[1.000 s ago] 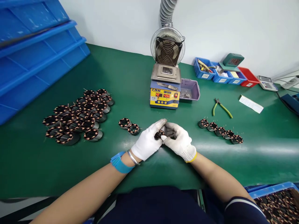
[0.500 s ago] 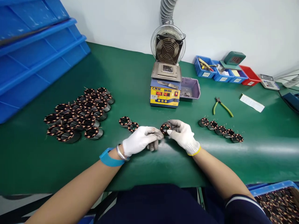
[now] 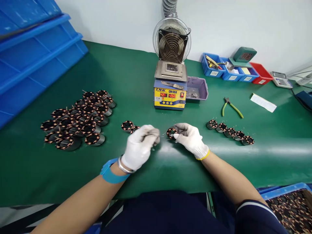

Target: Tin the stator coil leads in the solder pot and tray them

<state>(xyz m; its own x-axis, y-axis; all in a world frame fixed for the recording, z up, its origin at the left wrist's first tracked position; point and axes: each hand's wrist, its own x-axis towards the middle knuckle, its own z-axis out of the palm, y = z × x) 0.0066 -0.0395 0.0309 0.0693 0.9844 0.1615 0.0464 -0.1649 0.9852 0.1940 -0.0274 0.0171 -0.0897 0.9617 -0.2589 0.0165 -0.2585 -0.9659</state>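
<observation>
My right hand (image 3: 191,139), in a white glove, grips a small wound stator coil (image 3: 172,132) just above the green mat. My left hand (image 3: 140,146), also gloved, sits a short way to the left of that coil with its fingers curled in; what they pinch, if anything, is too small to see. It covers part of a pair of loose coils (image 3: 128,126) lying just behind it.
A heap of several coils (image 3: 78,120) lies on the left, a row of coils (image 3: 230,132) on the right. A solder pot with fan (image 3: 170,87), purple tray (image 3: 197,88), green pliers (image 3: 230,109), parts bins (image 3: 231,73) and blue crates (image 3: 31,55) stand behind.
My hands have come apart: the left one drew back to the left, over the pair of loose coils, while the right one kept the coil.
</observation>
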